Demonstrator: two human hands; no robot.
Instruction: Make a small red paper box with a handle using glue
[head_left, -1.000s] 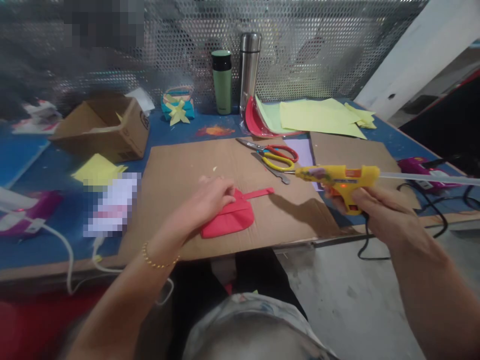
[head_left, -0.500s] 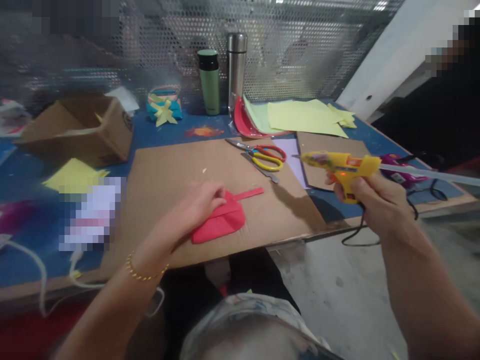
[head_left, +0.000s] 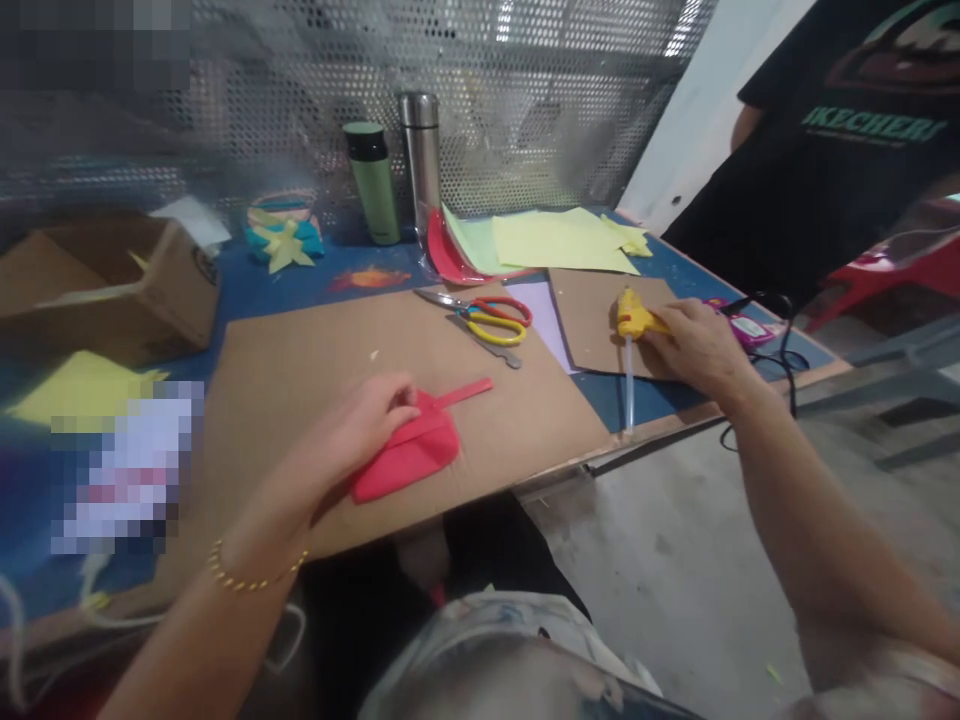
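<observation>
pinching the red piece on cardboard, left hand sat at its ten o'clock edge; right hand gripped yellow glue gun, two o'clock from the red piece.

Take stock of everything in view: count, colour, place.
Pouch with strip: one, red, centre
Plastic glue gun: one, yellow, right
Metal scissors: one, red and yellow handles, centre
Flat cardboard sheets: two, brown, centre and right
Open cardboard box: one, brown, left
Cylindrical tumbler: one, green and black, back
Cylindrical metal flask: one, silver, back
Starred pouch: one, blue and yellow, back
Thin sheets: several, yellow, green, red, back right
Boxy plastic device: one, purple, right
Bystander: one, black shirt, right
Flat table: one, blue, beneath
Left hand: one, bare, on red pouch
Right hand: one, bare, on glue gun
</observation>
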